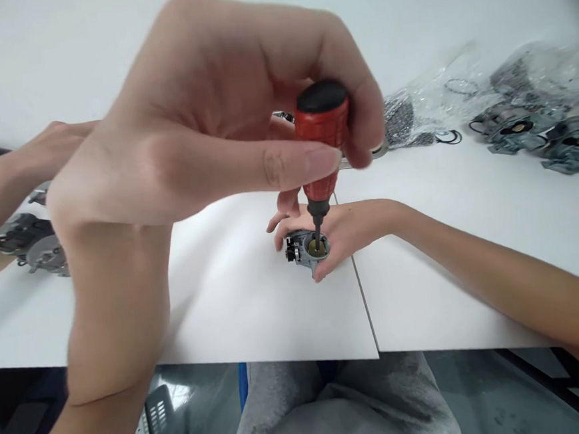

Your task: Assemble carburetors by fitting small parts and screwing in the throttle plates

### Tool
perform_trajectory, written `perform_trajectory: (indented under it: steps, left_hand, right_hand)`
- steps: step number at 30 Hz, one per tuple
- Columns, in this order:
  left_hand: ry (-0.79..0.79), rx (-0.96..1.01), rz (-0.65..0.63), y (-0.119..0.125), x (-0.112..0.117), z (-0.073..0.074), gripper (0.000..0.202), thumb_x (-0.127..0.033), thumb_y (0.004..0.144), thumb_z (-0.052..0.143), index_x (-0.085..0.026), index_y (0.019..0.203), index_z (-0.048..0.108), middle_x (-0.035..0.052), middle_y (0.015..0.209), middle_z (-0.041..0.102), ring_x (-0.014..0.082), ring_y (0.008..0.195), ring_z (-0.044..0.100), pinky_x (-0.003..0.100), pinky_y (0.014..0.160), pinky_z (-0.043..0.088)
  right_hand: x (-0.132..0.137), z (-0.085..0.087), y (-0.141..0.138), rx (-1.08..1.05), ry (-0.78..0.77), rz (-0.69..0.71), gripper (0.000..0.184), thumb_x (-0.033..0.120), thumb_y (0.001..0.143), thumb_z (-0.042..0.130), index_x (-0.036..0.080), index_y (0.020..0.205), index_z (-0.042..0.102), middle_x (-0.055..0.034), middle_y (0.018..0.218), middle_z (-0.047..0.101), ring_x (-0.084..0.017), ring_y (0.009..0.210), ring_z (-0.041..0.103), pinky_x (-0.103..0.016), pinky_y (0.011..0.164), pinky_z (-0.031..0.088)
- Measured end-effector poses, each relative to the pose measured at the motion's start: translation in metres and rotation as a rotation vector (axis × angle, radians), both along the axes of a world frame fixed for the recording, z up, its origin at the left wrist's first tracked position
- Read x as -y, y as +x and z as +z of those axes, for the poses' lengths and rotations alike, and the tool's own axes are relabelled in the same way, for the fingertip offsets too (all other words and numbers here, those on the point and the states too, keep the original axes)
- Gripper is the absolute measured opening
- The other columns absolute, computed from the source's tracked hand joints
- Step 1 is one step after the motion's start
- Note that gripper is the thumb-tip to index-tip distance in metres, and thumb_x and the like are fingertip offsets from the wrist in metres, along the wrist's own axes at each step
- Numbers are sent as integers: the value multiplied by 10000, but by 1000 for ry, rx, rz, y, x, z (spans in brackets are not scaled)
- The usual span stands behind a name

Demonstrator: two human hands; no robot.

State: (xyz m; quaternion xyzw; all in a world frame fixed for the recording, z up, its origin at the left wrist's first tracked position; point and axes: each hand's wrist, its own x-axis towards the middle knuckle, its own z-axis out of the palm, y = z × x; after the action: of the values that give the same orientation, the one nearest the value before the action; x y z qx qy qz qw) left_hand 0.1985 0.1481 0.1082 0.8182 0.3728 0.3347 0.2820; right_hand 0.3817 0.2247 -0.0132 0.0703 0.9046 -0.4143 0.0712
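One screwdriver [321, 124], red-handled, black-capped, nearly upright, grasped between the thumb and bent fingers of the left hand [176, 119], high in the foreground. One carburettor-like body [299, 251], small, grey, metal, held down at the white worktop [256, 306] (whether it bears fully on the surface cannot be told), gripped by the right hand [345, 229] with thumb on the near side and fingers on the far side; position: in from the front edge, just left of the seam [365, 298] running back from that edge. One brass-coloured disc [313, 248] inside the round bore, the driver's tip apparently set at its middle. Step in hand, by judgement: working a small fastener at that disc; tightening or loosening, undetermined. Next move seems to call for light downward pressure, a straight driver and a steady right-hand hold. Accompanying items: two similar bodies [518, 129] toward the worktop's right side, clear plastic bags [441, 101] beside them; metal parts [41, 246] toward the left side, partly hidden by the left wrist, near a co-worker's hand [58, 145], grip unreadable. Below the front edge: grey trousers [408, 395].
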Motion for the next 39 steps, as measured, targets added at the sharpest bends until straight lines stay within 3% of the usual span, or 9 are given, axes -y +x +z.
perform_trajectory:
  steps: [4, 8, 13, 17, 22, 27, 33, 36, 39]
  left_hand:
    - [72, -92, -214, 8, 2, 8, 351, -382, 836, 634, -58, 968, 662, -8, 868, 685, 91, 761, 682, 246, 654, 564]
    - [76, 60, -107, 7, -3, -3, 320, -219, 740, 749, -54, 1003, 673, -8, 778, 675, 114, 723, 699, 200, 613, 575]
    - [-72, 221, -82, 9, -2, -12, 523, -123, 732, 758, -35, 1216, 579, 16, 840, 719, 171, 811, 723, 240, 642, 608]
    - [-93, 239, -120, 10, -2, -16, 444, -151, 776, 741, -56, 1186, 601, 8, 859, 723, 149, 769, 719, 291, 656, 630]
    - [-81, 250, -189, 10, -3, -17, 183, -161, 783, 735, -83, 927, 653, -43, 778, 686, 84, 639, 698, 180, 555, 583]
    - [-83, 238, -249, 12, -5, -18, 256, -165, 766, 754, -111, 997, 659, -48, 825, 704, 71, 661, 691, 161, 558, 587]
    - [-28, 191, -143, 16, -5, -23, 402, -225, 749, 785, -144, 1125, 670, -59, 762, 668, 58, 641, 678, 137, 540, 580]
    - [36, 223, -103, 15, -7, -25, 310, -207, 713, 815, -117, 990, 709, -43, 737, 664, 54, 583, 656, 128, 484, 548]
    - [58, 246, -110, 12, -10, -27, 248, -196, 700, 824, -69, 880, 710, -17, 701, 678, 69, 565, 656, 140, 464, 539]
  right_hand:
    - [-6, 23, 10, -3, 74, -23, 936, 372, 605, 888, 256, 1436, 472, -66, 1546, 400, -270, 1455, 369, -366, 1193, 376]
    - [-17, 80, 31, -95, 161, -176, 521, 294, 806, 739, 213, 1305, 615, -42, 1372, 595, -177, 1217, 598, -304, 1056, 506]
    - [2, 129, 40, -738, 273, -533, 211, 251, 903, 656, 163, 1093, 686, 43, 1072, 671, -54, 955, 619, -171, 842, 533]
    - [29, 136, 32, -684, 357, -407, 126, 177, 941, 588, 171, 1043, 662, 112, 988, 651, 3, 866, 603, -114, 754, 510]
    - [37, 135, 38, -530, 549, -285, 95, 274, 995, 549, 255, 1009, 641, 99, 1073, 646, -22, 990, 650, -117, 828, 556]
    - [32, 134, 40, -531, 591, -356, 155, 393, 933, 647, 242, 928, 614, 70, 990, 639, -75, 902, 657, -191, 804, 606]
    - [42, 136, 20, -495, 908, -542, 412, 576, 904, 553, 210, 718, 522, 20, 710, 459, -153, 954, 659, -122, 572, 519]
    - [41, 134, 19, -680, 777, -512, 557, 643, 947, 324, 201, 748, 599, 60, 686, 523, -95, 862, 651, -92, 574, 454]
    - [30, 129, 33, -702, 116, -364, 500, 480, 1003, 240, 229, 959, 669, 112, 931, 657, 11, 874, 621, -30, 685, 448]
